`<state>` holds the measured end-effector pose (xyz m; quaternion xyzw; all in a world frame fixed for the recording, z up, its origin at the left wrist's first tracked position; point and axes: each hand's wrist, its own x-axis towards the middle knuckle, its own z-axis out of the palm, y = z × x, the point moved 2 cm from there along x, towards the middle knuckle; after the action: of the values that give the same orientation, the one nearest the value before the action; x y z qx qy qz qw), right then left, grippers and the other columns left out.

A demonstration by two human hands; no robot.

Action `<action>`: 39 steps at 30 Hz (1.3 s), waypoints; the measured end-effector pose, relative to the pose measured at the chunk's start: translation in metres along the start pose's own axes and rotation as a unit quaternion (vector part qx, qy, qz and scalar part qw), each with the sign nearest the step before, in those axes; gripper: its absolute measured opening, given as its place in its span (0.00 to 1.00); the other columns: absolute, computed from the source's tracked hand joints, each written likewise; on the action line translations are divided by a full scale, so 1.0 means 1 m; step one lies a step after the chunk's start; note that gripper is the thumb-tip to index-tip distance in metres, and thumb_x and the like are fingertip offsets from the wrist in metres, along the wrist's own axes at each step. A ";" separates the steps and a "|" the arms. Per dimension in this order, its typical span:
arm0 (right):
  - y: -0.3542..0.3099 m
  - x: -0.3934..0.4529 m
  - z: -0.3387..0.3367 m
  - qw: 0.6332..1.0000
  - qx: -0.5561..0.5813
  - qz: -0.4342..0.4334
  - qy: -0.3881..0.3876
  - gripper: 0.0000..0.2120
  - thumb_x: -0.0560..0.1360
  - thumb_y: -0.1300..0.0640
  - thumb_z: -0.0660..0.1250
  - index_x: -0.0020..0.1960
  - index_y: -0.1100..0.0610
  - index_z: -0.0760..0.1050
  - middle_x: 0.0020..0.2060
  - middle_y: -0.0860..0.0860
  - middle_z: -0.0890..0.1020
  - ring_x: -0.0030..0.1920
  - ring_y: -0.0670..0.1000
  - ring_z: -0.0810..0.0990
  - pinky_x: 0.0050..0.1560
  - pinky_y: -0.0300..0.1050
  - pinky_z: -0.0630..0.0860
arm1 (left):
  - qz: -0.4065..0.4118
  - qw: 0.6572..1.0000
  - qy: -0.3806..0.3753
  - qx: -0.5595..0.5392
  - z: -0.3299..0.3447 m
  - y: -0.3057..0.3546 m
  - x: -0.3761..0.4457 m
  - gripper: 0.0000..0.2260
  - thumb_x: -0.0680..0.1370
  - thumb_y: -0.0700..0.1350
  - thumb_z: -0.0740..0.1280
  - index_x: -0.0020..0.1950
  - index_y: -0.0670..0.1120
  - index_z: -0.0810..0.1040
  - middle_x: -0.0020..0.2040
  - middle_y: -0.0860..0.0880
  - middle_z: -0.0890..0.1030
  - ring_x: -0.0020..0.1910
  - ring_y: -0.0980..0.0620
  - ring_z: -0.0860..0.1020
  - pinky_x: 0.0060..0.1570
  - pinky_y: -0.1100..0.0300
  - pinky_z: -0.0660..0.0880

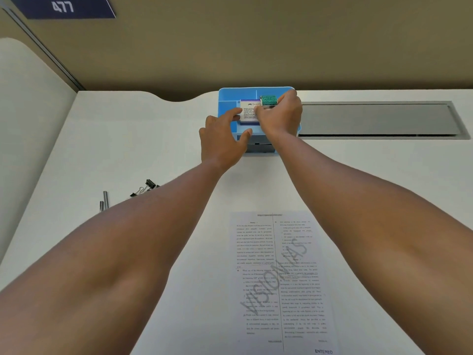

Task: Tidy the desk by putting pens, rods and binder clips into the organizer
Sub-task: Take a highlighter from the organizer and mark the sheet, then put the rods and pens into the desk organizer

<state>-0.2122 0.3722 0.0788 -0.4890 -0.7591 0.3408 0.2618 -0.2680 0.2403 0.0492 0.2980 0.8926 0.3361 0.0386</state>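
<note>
The blue organizer (227,98) stands at the far middle of the white desk, with a small drawer in its front. A white and purple box (249,111) lies inside it, and a small green box (268,100) sits beside that. My right hand (280,116) is closed around the green box, thumb against the white box. My left hand (221,139) is spread open, its fingertips at the white box's left edge and its thumb near the drawer. Black binder clips (146,187) and two metal rods (103,201) lie at the left, partly hidden by my left forearm.
A printed sheet of paper (280,278) lies on the near middle of the desk (128,139). A grey recessed cable flap (376,119) runs along the back right. A white partition (28,139) borders the left side.
</note>
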 end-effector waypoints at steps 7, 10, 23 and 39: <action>-0.002 -0.005 -0.008 1.000 -0.014 -0.004 -0.011 0.27 0.69 0.48 0.76 0.58 0.59 0.67 0.55 0.54 0.75 0.57 0.51 0.74 0.44 0.35 0.70 | 0.003 1.000 0.008 -0.014 -0.008 0.000 -0.001 0.25 0.76 0.56 0.70 0.71 0.55 0.68 0.66 0.54 0.76 0.61 0.53 0.69 0.61 0.52 0.72; -0.003 -0.007 -0.009 1.000 -0.014 -0.005 -0.015 0.28 0.68 0.48 0.76 0.59 0.59 0.67 0.56 0.54 0.75 0.57 0.52 0.74 0.45 0.36 0.69 | 0.004 1.000 0.010 -0.016 -0.012 -0.001 -0.003 0.25 0.76 0.56 0.70 0.71 0.54 0.69 0.65 0.54 0.76 0.61 0.53 0.69 0.60 0.52 0.73; -0.030 -0.062 -0.003 0.992 0.040 -0.109 0.039 0.17 0.71 0.52 0.73 0.50 0.58 0.69 0.49 0.55 0.73 0.51 0.53 0.75 0.46 0.43 0.78 | -0.028 0.997 0.066 -0.019 -0.046 -0.025 -0.025 0.18 0.77 0.53 0.68 0.67 0.56 0.72 0.57 0.59 0.80 0.58 0.54 0.73 0.56 0.55 0.70; -0.040 -0.185 0.058 0.968 0.052 -0.171 -0.178 0.07 0.73 0.58 0.69 0.42 0.58 0.71 0.40 0.51 0.74 0.37 0.50 0.73 0.37 0.43 0.73 | -0.186 0.978 0.090 -0.022 -0.118 -0.136 -0.092 0.15 0.77 0.44 0.63 0.61 0.57 0.76 0.50 0.61 0.80 0.58 0.52 0.72 0.54 0.54 0.72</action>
<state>-0.2061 0.1751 0.0616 -0.2693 -0.8471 0.4113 0.2022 -0.2929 0.0397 0.0439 0.0947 0.9245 0.3682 0.0263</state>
